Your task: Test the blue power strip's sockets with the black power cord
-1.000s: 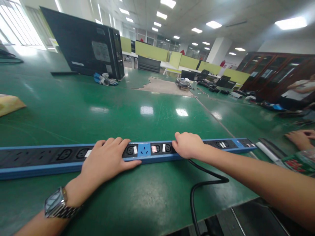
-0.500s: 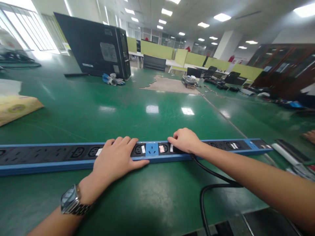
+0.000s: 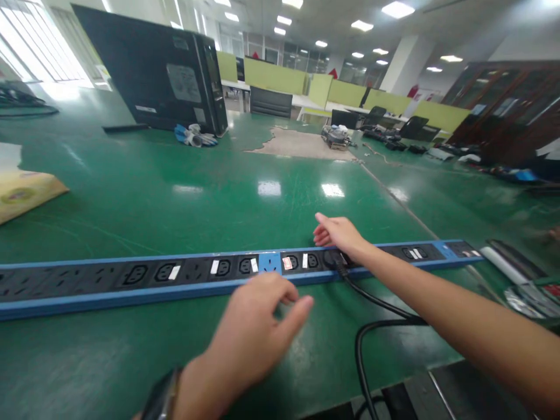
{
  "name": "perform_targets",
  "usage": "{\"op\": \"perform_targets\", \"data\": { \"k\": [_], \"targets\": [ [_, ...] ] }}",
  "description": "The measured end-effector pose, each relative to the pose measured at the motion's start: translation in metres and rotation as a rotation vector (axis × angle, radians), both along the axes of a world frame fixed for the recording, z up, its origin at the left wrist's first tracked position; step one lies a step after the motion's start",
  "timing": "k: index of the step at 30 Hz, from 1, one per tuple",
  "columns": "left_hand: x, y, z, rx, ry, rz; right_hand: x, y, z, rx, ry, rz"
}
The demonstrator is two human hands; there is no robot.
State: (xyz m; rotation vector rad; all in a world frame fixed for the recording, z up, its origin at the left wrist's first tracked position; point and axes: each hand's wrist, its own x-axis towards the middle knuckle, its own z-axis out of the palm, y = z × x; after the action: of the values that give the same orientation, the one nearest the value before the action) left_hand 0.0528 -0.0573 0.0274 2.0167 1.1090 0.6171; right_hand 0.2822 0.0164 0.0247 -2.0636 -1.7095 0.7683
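A long blue and black power strip [image 3: 188,271] lies across the green table, with rows of sockets and small white stickers on its face. A black plug [image 3: 335,259] sits in one of its sockets, and a black power cord [image 3: 385,312] runs from it toward the near edge. Just above and behind the plug, my right hand [image 3: 339,233] hovers with loosely bent fingers and nothing in them. My left hand [image 3: 258,326], slightly blurred, is raised on the near side of the strip, its thumb apart from the curled fingers and no object held.
A black computer tower [image 3: 161,76] stands at the back left, with gloves [image 3: 195,136] beside it. On the left lies a yellow packet [image 3: 30,189]. A torn patch [image 3: 301,146] marks the far tabletop, and assorted parts [image 3: 525,286] lie past the strip's right end.
My left hand has come off the strip and moved right and nearer to me. My right hand has let go of the plug, lifting slightly and uncovering it.
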Motion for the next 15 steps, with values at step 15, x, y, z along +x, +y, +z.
{"op": "perform_targets", "data": {
  "k": [15],
  "targets": [
    [0.15,-0.008,0.009,-1.32,-1.139,0.49,0.014,-0.023,-0.005,0.056,-0.599,-0.047]
  ]
}}
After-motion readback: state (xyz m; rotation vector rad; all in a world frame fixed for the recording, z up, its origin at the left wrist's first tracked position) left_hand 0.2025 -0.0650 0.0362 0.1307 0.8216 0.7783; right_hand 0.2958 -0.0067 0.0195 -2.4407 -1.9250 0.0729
